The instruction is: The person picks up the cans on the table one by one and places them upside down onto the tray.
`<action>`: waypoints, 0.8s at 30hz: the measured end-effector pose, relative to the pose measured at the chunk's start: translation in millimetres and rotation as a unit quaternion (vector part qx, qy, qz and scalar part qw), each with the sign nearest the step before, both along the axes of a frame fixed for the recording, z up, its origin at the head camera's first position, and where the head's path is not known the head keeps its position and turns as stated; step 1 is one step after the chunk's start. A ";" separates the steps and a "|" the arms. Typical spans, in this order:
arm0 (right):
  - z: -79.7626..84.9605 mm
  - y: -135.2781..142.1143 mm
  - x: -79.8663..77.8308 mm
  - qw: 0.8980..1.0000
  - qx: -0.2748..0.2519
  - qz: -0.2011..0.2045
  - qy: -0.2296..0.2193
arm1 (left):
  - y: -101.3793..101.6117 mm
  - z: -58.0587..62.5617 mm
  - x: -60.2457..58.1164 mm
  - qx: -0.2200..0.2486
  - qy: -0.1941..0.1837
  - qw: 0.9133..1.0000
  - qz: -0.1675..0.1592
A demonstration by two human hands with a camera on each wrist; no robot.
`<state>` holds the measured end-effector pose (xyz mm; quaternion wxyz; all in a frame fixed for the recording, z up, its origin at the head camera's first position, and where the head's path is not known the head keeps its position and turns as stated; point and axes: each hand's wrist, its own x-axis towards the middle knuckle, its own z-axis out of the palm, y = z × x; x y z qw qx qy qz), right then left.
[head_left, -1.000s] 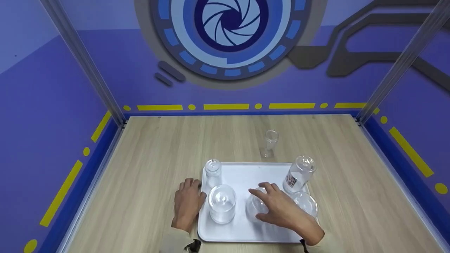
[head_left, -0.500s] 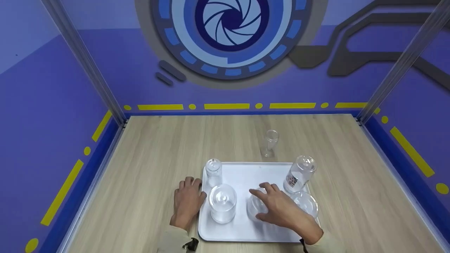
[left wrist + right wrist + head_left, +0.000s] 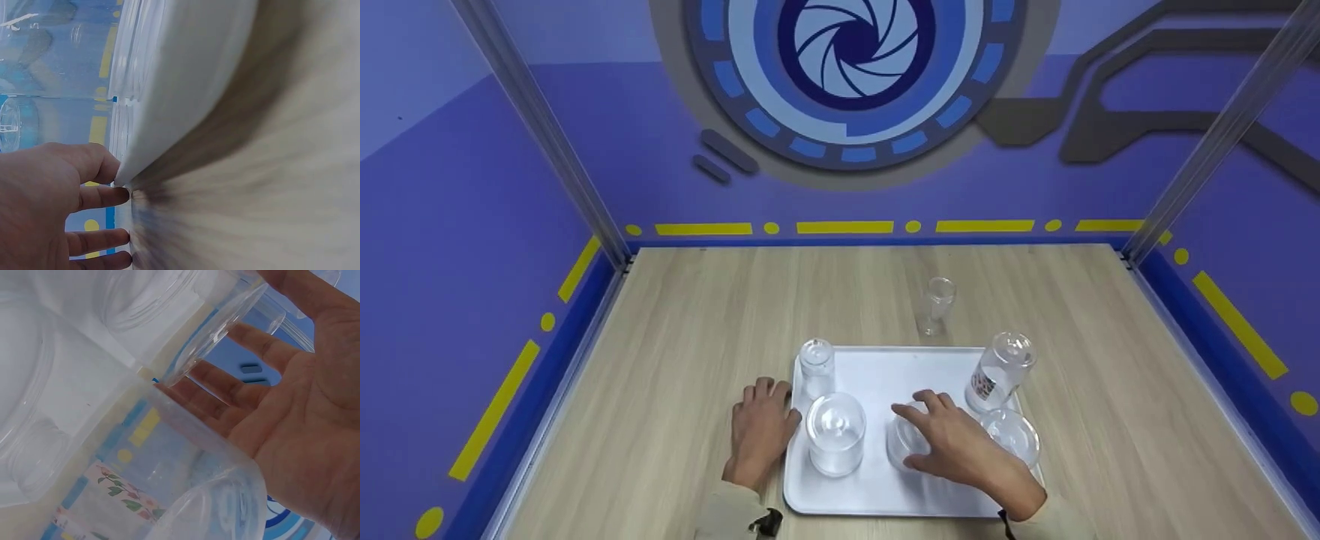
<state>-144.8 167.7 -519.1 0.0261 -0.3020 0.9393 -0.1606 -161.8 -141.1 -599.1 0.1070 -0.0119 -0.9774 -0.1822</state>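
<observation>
The left hand lies beside the left edge of a white tray, its fingers extended onto the table. Its thumb touches the tray's rim in the left wrist view. On the tray, the right hand reaches over a clear glass and grips its upper part between thumb and spread fingers; the palm side shows in the right wrist view. A wide clear glass stands between the hands, with a smaller one behind it.
A tall printed glass stands at the tray's back right corner, with another clear glass in front of it, partly behind the right wrist. A small stemmed glass stands on the wooden table beyond the tray. Purple walls enclose the table.
</observation>
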 end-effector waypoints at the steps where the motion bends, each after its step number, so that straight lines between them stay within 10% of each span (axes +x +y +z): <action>1: -0.2 -0.3 -0.2 1.000 0.001 -0.001 -0.002 | 0.1 0.0 -0.1 0.000 -0.001 1.000 0.000; 24: -5.0 -4.4 -0.9 1.000 0.001 -0.002 -0.005 | 0.3 -1.1 0.3 -0.004 -0.009 1.000 0.005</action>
